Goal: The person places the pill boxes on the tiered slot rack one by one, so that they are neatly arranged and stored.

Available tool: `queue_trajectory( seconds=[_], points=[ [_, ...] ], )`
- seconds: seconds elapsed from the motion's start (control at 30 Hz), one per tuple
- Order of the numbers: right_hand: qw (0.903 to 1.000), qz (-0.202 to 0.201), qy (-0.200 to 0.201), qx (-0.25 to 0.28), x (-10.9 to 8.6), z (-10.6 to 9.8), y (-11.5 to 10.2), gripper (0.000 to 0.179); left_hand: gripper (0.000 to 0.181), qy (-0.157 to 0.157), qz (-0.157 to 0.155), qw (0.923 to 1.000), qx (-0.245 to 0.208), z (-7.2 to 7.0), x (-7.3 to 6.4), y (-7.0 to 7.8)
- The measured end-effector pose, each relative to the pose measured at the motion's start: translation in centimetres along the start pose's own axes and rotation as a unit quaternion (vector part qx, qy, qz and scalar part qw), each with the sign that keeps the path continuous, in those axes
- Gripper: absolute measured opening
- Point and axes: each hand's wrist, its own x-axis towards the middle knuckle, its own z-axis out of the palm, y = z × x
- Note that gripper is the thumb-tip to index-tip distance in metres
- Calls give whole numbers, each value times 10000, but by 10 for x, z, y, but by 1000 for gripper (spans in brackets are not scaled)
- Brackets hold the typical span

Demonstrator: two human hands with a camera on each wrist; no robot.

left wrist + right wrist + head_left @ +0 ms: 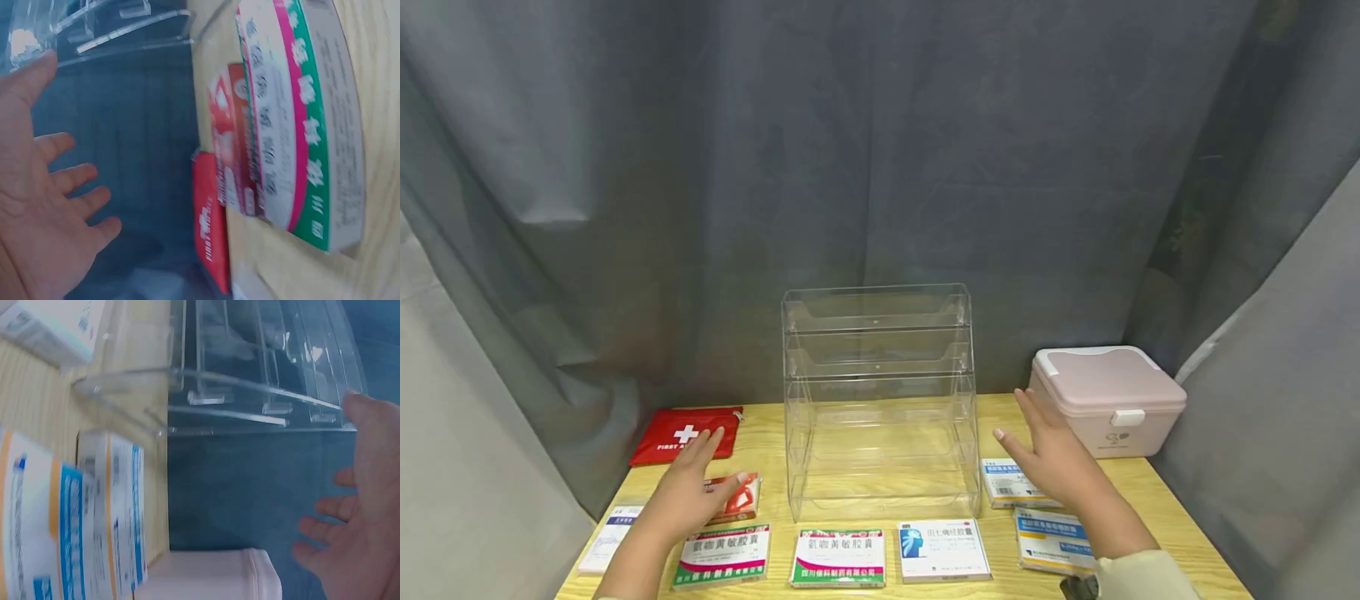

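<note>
While I watch the head view, the clear rack (880,371) stands between the left hand (687,492), toward its eight o'clock, and the right hand (1051,450), just past three, both with fingers spread, gripping nothing. An uneven inward push could, I judge, skew or tip it. It fronts six o'clock, long axis seemingly upright. In the left wrist view, that hand overlaps the rack's outline at ten; in the right wrist view, its partner does at two; contact I can't tell.

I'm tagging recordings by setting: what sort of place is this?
Probably a curtained-off recording booth, though I can't be sure: a dark grey curtain hangs behind a wood-grain table, where a clear plastic rack stands among medicine boxes.
</note>
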Motion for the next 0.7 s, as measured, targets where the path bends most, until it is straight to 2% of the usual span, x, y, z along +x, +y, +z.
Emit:
queue_trajectory(
  seconds=[0.13,0.3,0.4,0.5,0.57,0.7],
  points=[
    [9982,13,59,605,12,3,-9,84,102,-289,-195,9990,-275,5,5,-20],
    [9881,172,117,1527,31,9,-18,78,81,-364,-254,9989,-130,14,7,-43],
    [9815,298,116,1889,43,12,-24,76,77,-440,-412,9981,-109,18,8,-54],
    [9759,387,155,2140,52,14,-28,72,73,-479,-370,9981,-103,19,10,-63],
    [9724,424,222,2284,56,15,-30,67,70,-471,-237,9986,0,19,12,-67],
    [9681,460,419,2428,62,17,-32,57,63,-491,-43,9987,129,16,16,-69]
  ],
)
